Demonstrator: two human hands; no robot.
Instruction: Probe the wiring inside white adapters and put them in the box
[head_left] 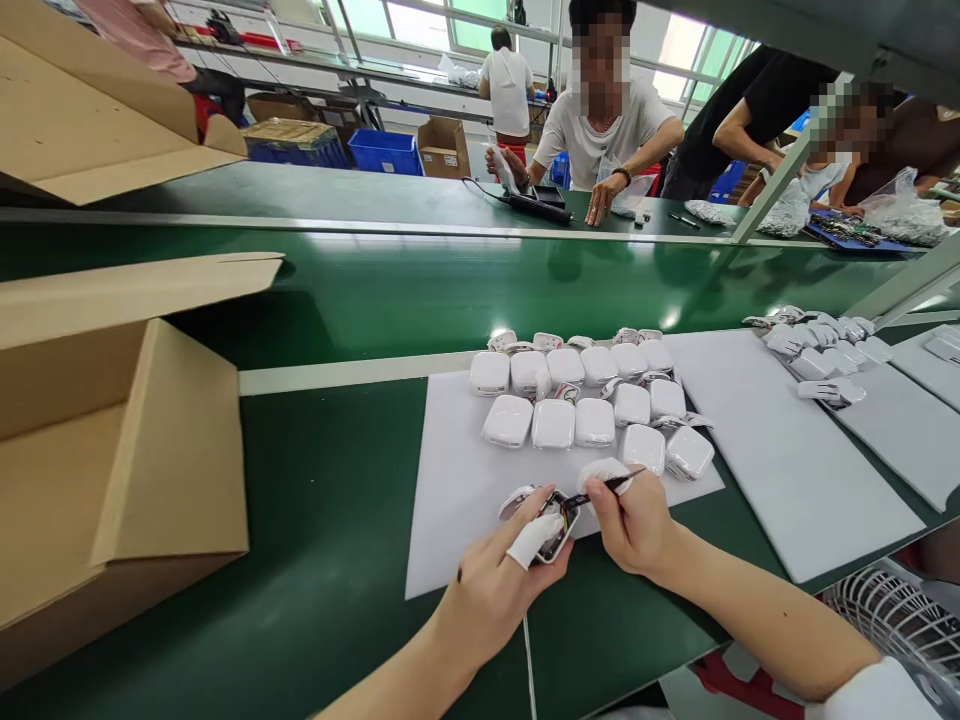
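Note:
My left hand [499,575] is closed around a small white plastic housing [559,535], whose open side shows dark parts and coloured wires. A white cover wraps one finger of that hand. Between the fingers of my right hand [637,525] is a pair of black tweezers [600,490], its tip reaching into the housing. Just beyond, rows of white rounded-square housings [553,425] lie on a white sheet [450,480], some with wires showing between them. One white piece beside my right hand is partly hidden by it.
An open cardboard box [180,450] stands at the left. More white parts [825,350] lie on further white sheets [795,470] at the right. Beyond the green belt [405,290], a co-worker [600,140] sits at another bench. A slanted metal post [795,160] rises at the right.

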